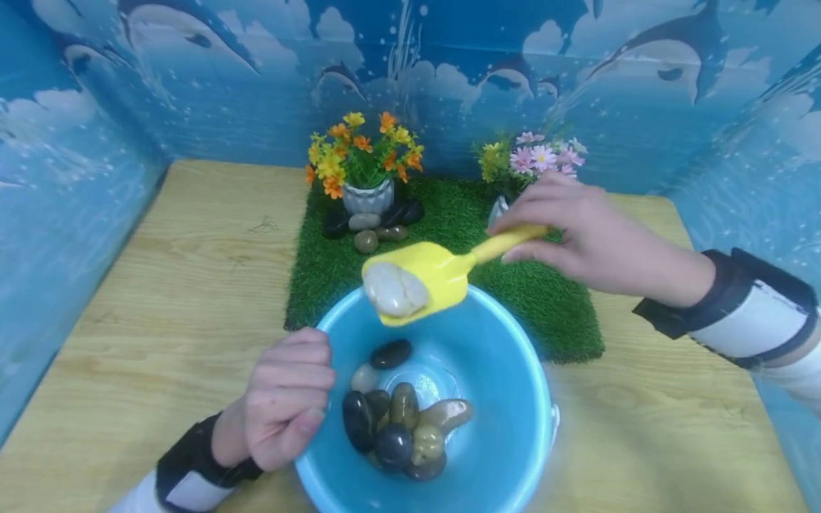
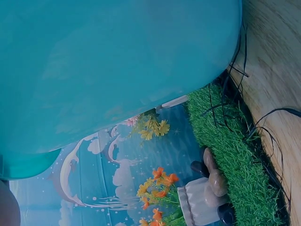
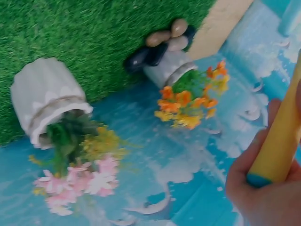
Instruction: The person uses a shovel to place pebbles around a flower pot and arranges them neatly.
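Observation:
In the head view my right hand (image 1: pixel 577 228) grips the handle of a yellow toy shovel (image 1: pixel 442 274). A pale, whitish stone (image 1: pixel 394 290) lies in its scoop, above the far rim of a blue bucket (image 1: pixel 507 399). The right wrist view shows the fingers wrapped round the shovel's yellow handle (image 3: pixel 280 141). Several dark, brown and greenish stones (image 1: pixel 404 427) lie in the bottom of the bucket. My left hand (image 1: pixel 288 399) has curled fingers and holds the bucket's left rim. The bucket's side fills much of the left wrist view.
Behind the bucket lies a green turf mat (image 1: pixel 442 206) on a wooden table (image 1: pixel 186 299). It bears a pot of orange and yellow flowers (image 1: pixel 365 164), several stones (image 1: pixel 365 241) at its foot, and a pot of pink flowers (image 1: pixel 539 157). Dolphin-print sheeting (image 1: pixel 256 92) encloses the table.

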`<state>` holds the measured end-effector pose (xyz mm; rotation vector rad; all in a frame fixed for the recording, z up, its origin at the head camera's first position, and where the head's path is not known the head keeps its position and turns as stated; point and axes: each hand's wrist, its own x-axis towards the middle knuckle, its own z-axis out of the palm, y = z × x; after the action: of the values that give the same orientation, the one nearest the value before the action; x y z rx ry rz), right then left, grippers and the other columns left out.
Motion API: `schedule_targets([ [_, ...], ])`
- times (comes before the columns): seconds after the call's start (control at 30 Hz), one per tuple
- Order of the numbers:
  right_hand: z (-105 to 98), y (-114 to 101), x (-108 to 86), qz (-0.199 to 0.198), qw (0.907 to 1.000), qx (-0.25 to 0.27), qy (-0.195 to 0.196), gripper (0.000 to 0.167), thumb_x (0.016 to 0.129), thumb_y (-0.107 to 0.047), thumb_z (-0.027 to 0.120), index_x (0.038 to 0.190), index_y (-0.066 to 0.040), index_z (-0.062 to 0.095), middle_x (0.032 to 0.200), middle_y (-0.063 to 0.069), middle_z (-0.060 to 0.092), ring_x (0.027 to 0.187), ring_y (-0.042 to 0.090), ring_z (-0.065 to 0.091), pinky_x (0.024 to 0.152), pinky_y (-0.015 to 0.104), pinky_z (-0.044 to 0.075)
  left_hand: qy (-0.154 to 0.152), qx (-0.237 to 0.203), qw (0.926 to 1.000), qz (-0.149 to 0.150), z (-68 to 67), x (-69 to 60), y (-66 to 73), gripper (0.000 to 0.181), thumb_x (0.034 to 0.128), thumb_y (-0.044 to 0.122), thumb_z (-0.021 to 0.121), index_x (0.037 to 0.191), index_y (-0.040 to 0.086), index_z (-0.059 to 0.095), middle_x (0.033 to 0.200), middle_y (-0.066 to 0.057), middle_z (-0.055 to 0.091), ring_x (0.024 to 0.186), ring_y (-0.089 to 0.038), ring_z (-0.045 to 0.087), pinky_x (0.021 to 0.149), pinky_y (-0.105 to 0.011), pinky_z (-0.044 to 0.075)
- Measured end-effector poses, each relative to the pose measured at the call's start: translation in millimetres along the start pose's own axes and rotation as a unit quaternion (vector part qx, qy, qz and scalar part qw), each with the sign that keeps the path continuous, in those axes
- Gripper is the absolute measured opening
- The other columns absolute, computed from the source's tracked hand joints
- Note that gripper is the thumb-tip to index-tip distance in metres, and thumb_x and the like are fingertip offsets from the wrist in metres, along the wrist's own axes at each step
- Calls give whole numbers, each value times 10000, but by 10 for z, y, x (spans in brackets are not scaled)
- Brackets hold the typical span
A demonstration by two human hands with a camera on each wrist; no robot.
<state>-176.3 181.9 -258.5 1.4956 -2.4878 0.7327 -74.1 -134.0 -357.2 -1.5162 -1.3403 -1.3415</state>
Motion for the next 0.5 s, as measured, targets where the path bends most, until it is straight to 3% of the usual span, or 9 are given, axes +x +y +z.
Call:
schedule_targets([
  [0.03, -3, 38, -3, 130, 9998, -125, 54, 295, 835, -219, 776, 1089, -76, 729, 991, 22, 706, 899, 188, 587, 939, 407, 412, -8, 4, 10000, -18, 0, -1, 2, 491, 958, 77, 439, 485, 181, 358, 498, 91, 320, 484, -49, 246, 583, -219, 260],
  [0.17, 17, 189, -7, 746, 9951, -633, 168, 307, 794, -37, 802, 1090, -34, 722, 967, 106, 706, 862, 263, 597, 938, 490, 391, -19, 13, 10000, -66, -2, -4, 9, 496, 962, 77, 439, 483, 180, 364, 496, 90, 327, 484, -47, 249, 582, -216, 258],
  [0.27, 44, 302, -5, 1253, 9878, -915, 100, 255, 839, -37, 775, 1086, -16, 717, 958, 134, 705, 867, 284, 591, 852, 469, 381, -28, 18, 10000, -72, -5, -5, 10, 494, 962, 79, 440, 483, 180, 369, 498, 89, 329, 485, -48, 248, 583, -216, 258],
  [0.37, 76, 424, 1, 1744, 9784, -1108, -57, 232, 888, -86, 744, 1102, -8, 707, 977, 168, 699, 909, 328, 596, 949, 515, 358, -53, 44, 9999, -115, -12, -16, 15, 492, 963, 88, 440, 484, 181, 375, 498, 91, 332, 486, -49, 250, 589, -217, 265],
  [0.5, 162, 603, 48, 2103, 9678, -1365, -231, 228, 905, -115, 731, 1100, 0, 699, 977, 189, 694, 875, 334, 592, 928, 491, 335, -70, 73, 9999, -139, -12, -23, 19, 493, 963, 90, 438, 482, 183, 379, 497, 95, 336, 489, -46, 254, 593, -218, 268],
])
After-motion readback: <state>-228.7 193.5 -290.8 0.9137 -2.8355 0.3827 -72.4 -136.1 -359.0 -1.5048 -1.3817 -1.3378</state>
